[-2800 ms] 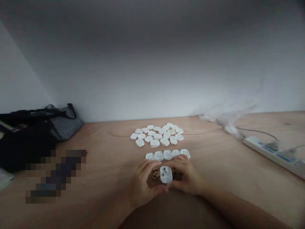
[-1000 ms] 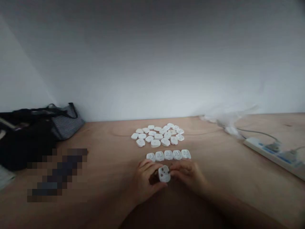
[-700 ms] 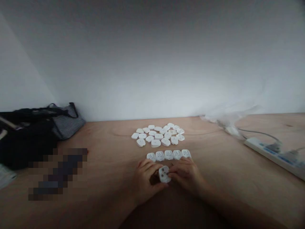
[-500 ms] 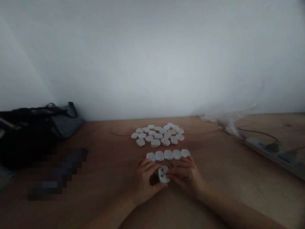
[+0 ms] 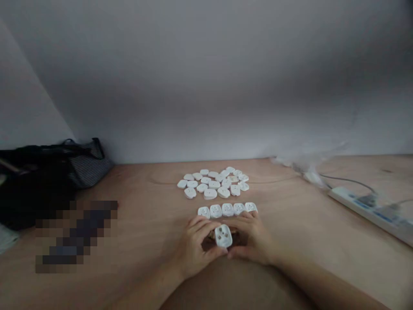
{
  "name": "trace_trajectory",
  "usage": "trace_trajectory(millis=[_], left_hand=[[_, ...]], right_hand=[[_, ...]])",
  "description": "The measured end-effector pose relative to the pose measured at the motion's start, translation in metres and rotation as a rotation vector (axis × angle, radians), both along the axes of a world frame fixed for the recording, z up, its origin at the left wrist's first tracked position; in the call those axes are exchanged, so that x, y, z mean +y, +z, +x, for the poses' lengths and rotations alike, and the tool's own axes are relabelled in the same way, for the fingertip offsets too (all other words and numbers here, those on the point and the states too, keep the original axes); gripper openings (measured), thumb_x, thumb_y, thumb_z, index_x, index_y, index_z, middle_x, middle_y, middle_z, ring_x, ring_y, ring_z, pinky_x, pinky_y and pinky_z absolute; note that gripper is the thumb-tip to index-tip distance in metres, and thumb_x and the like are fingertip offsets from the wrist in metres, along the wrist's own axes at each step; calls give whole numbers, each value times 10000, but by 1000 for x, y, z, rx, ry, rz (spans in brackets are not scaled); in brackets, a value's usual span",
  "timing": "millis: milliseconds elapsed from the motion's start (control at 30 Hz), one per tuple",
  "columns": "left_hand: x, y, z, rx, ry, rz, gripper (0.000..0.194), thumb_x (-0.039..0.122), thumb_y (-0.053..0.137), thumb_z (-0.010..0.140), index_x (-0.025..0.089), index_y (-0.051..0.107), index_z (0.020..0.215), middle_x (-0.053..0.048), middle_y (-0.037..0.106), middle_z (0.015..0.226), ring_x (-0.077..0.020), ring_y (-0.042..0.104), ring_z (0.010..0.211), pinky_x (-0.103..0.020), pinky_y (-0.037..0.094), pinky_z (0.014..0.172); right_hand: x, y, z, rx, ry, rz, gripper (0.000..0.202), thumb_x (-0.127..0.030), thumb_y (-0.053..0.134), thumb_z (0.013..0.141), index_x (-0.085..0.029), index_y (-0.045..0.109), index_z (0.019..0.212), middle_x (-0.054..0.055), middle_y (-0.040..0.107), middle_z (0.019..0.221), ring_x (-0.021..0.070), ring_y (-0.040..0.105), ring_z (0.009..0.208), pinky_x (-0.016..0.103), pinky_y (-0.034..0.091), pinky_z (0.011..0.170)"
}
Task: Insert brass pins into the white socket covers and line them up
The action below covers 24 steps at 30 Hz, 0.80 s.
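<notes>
A white rounded-square plug housing (image 5: 223, 236) is held up with its inner side facing me; small metal pieces show inside it. My left hand (image 5: 197, 241) pinches its left side, thumb below and fingers above. Curled around the right side is my right hand (image 5: 256, 239), its thumb at the lower right corner and its fingers at the top edge. Something brownish-gold, partly hidden, shows behind the housing between my hands. Just beyond my fingers lies a row of several similar white housings (image 5: 227, 209), open side up.
Farther back on the wooden table (image 5: 145, 224) lies a cluster of several white plug pieces (image 5: 214, 184). A black bag (image 5: 38, 185) and a blurred-out dark object (image 5: 80, 237) are at left. On the right are a power strip (image 5: 361, 204) and clear plastic (image 5: 309, 165).
The housing now faces me more squarely. My right fingers have moved from its inside face to its top edge, and my right thumb to its lower corner. The picture is brighter.
</notes>
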State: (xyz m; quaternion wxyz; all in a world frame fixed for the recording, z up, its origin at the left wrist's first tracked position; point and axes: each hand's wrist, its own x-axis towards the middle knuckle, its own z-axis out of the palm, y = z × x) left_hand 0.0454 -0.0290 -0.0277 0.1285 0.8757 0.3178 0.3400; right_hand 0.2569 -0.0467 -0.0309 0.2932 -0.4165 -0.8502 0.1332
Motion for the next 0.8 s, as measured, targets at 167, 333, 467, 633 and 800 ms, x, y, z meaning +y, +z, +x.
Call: trace_trajectory(millis=[167,333,467,633,800], left_hand=[[-2,2,2,-50,-58,-87,462,400,730,696,189,594,1084,-75,632,994,-231,553,949,-352,461,842],[2,2,1,-29,-89,-119,478,365,732,688,197,600,1115,-79,641,1016,-232,581,938,-354,476,840],[5,1,1,-16,-76,-173,589,422,797,593,197,617,1106,-67,653,1008,-231,607,911,-342,495,820],[5,5,-1,-7,-56,-244,510,356,734,692,204,587,1156,-76,623,1100,-228,595,986,-334,480,877],[20,8,-19,-40,106,-290,442,261,691,693,195,583,1116,-61,646,1067,-210,622,883,-338,507,807]], right_hand=[[-1,1,-4,33,-15,-33,480,-439,707,702,-324,580,1150,12,682,1006,230,559,871,375,329,790],[-3,3,-7,58,-50,-27,415,-342,723,663,-287,626,1063,9,694,937,227,568,849,377,336,790],[-4,2,-10,65,-67,-22,431,-352,740,640,-291,633,1053,3,701,894,226,569,826,387,339,802],[-3,-2,-9,82,-59,-12,514,-337,729,669,-309,573,1157,3,686,1003,221,572,859,382,351,821],[2,-6,-7,75,-189,15,411,-307,714,676,-255,627,1074,30,692,889,239,567,863,395,361,816]])
